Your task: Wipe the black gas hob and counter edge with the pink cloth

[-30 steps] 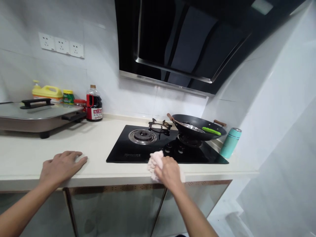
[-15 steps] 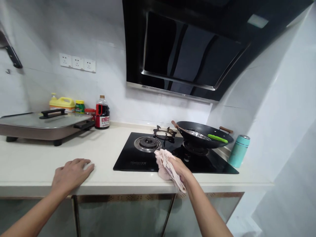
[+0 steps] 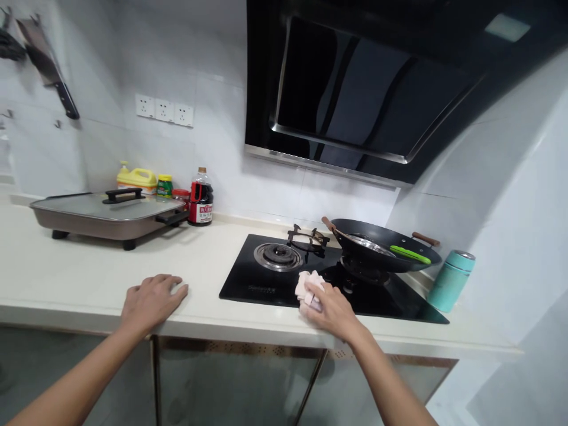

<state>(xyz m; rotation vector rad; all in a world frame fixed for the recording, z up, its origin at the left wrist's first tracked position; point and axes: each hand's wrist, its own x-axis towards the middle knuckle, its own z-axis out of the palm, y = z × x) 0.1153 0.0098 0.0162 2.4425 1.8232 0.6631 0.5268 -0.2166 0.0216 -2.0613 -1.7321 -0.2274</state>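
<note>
My right hand (image 3: 331,306) is closed around a crumpled pale pink cloth (image 3: 309,286). It is at the front edge of the black gas hob (image 3: 242,278), where the cloth covers part of the glass edge. To its upper left is the bare round burner (image 3: 278,256); a black pan support (image 3: 309,238) stands behind that burner. My left hand (image 3: 153,300) rests on the pale countertop (image 3: 89,272) near its front edge, fingers stretched out and holding nothing.
A wok (image 3: 373,245) with a bright green-handled utensil (image 3: 410,254) sits on the right burner, beside a turquoise flask (image 3: 451,281). At the left are a lidded electric pan (image 3: 102,222) and a dark sauce bottle (image 3: 201,198). The range hood (image 3: 346,89) hangs overhead.
The camera view has turned left, so everything appears further right. The cloth, which hung loosely below my right hand, is now bunched under its fingers. My left hand stays on the countertop.
</note>
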